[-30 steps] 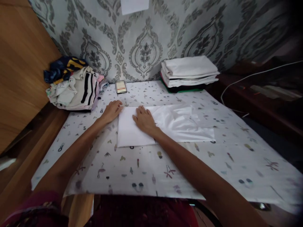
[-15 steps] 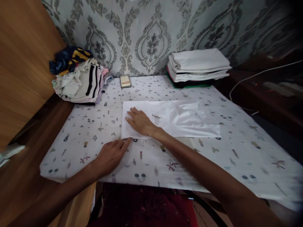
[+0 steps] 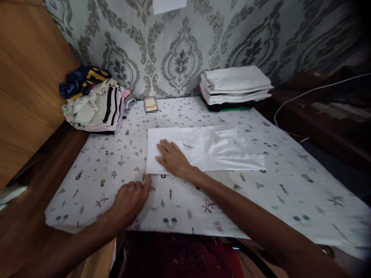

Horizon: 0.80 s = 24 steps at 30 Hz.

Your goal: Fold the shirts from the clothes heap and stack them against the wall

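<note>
A folded white cloth (image 3: 223, 148) lies lengthwise across the middle of the patterned table cover, smooth at its left end and wrinkled toward the right. My right hand (image 3: 174, 157) rests flat on its left part, fingers spread. At the near left corner of the cloth is my left hand (image 3: 131, 196), its fingers curled together and the fingertips touching that corner. Whether the left fingers pinch the fabric is too small to tell.
Stacked folded white clothes (image 3: 236, 83) stand at the back right of the table cover (image 3: 185, 208). A pile of mixed clothes (image 3: 98, 106) sits at the back left, with a small blurred packet (image 3: 151, 104) beside it. A white cable (image 3: 307, 92) hangs at the right.
My left hand has shifted left along the near edge to the cloth's corner, its fingers more curled. My right hand stays on the cloth. The view has tilted slightly.
</note>
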Each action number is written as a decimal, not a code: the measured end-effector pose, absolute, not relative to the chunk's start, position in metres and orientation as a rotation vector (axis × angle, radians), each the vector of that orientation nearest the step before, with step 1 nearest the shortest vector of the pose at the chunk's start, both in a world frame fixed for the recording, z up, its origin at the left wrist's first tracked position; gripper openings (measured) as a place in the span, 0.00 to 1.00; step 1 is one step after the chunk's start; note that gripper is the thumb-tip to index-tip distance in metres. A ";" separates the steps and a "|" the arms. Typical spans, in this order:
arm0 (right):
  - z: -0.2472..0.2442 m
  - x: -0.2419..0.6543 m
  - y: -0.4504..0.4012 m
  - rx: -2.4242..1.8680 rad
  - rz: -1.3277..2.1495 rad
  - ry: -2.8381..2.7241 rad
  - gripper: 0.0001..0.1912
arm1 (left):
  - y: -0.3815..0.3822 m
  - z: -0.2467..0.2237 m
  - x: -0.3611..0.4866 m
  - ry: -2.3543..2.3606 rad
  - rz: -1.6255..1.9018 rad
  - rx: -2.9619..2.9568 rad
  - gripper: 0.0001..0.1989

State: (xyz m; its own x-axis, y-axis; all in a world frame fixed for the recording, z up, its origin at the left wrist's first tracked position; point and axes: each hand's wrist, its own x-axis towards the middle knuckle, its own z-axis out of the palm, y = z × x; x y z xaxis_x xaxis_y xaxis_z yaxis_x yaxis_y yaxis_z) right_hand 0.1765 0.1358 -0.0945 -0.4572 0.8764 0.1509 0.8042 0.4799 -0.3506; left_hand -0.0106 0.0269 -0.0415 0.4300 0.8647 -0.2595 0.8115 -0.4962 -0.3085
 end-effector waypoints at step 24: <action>-0.077 0.226 0.160 -1.111 1.229 -0.807 0.23 | 0.172 -0.025 0.003 -3.161 -1.008 -2.685 0.21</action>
State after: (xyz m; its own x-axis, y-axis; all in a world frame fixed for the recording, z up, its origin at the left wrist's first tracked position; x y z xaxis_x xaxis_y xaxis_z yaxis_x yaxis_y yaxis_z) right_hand 0.2264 0.1605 -0.0766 0.1926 0.9773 -0.0885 -0.3073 -0.0256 -0.9513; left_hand 0.0030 0.1719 -0.0248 0.1358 0.8794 -0.4563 0.4530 0.3545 0.8180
